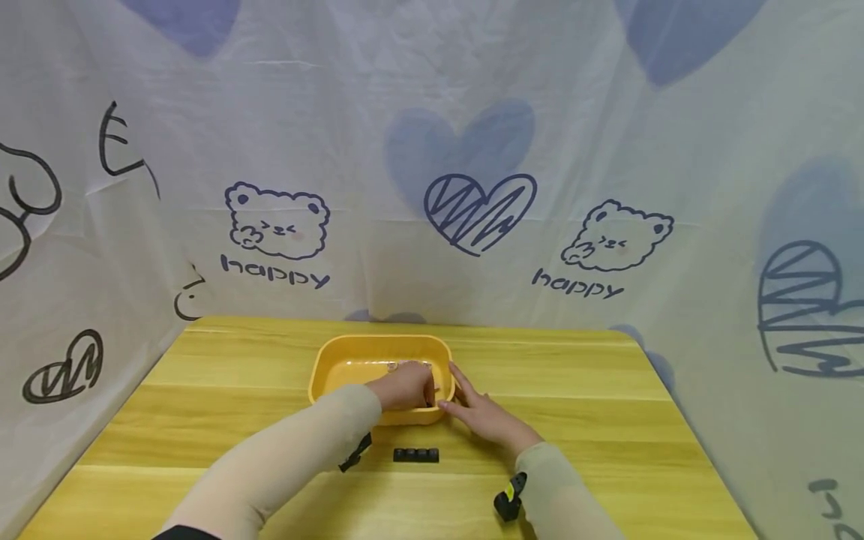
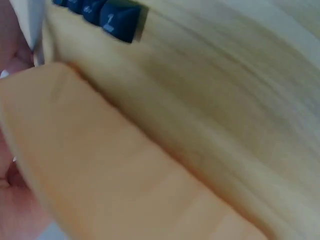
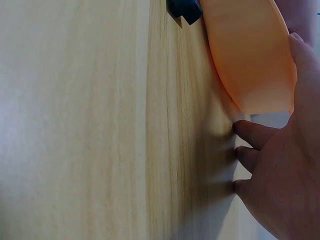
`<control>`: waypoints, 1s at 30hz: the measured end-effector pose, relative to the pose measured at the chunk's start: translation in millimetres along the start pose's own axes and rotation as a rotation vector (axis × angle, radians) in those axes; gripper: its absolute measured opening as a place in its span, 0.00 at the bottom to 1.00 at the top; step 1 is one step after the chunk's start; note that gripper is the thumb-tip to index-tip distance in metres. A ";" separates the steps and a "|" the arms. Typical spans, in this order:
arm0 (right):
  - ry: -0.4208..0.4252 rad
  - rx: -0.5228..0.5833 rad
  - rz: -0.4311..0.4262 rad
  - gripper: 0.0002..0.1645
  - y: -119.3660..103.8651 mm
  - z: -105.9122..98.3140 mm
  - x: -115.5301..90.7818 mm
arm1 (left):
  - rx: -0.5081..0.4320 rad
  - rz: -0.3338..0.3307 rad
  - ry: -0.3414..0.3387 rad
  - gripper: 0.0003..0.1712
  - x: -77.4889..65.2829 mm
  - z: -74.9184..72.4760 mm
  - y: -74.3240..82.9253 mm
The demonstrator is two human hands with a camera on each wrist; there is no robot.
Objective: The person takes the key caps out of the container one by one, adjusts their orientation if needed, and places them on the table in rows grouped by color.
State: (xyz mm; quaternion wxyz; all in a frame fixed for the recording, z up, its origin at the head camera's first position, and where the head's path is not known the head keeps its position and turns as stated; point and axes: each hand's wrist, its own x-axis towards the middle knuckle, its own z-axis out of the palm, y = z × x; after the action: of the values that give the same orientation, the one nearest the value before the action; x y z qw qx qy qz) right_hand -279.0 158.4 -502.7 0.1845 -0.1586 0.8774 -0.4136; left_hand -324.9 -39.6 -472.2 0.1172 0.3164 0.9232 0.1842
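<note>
A yellow-orange plastic basin (image 1: 358,343) stands on the table. My left hand (image 1: 407,386) reaches down into its right half; the fingertips are mostly hidden, so I cannot see what they hold. Around that hand, a few small light-coloured pieces (image 1: 392,367) show inside, too small to identify. My right hand (image 1: 491,420) touches the basin's right end, thumb at the near rim and fingers spread. In the right wrist view, several fingertips (image 3: 241,187) of it rest at the table surface beside the basin wall. Several black keycaps (image 1: 415,454) form a row before the basin.
The wood-grain table (image 1: 574,450) extends around the basin. A white cloth (image 1: 378,262) printed with hearts and bears hangs behind and at both sides. A black wrist device (image 1: 509,498) is on the right sleeve, another (image 1: 355,452) on the left.
</note>
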 end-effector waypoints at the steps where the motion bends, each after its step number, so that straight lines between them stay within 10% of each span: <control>1: 0.000 0.001 0.005 0.49 -0.6 0.2 -0.1 | -0.016 -0.011 0.001 0.05 -0.1 -2.2 -0.8; 19: 0.009 -0.013 0.024 0.46 -0.8 1.0 1.2 | -0.387 -0.115 0.024 0.11 -37.5 -43.3 3.1; 30: 0.011 -0.003 0.044 0.45 1.3 1.9 2.9 | -0.404 -0.117 0.067 0.12 -65.0 -41.6 12.1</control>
State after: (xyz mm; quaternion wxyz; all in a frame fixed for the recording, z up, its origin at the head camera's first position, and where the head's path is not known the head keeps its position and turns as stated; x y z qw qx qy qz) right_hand -280.8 156.7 -505.4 0.1887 -0.1373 0.8822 -0.4089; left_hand -282.0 -82.7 -423.1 0.1580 0.2261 0.8876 0.3688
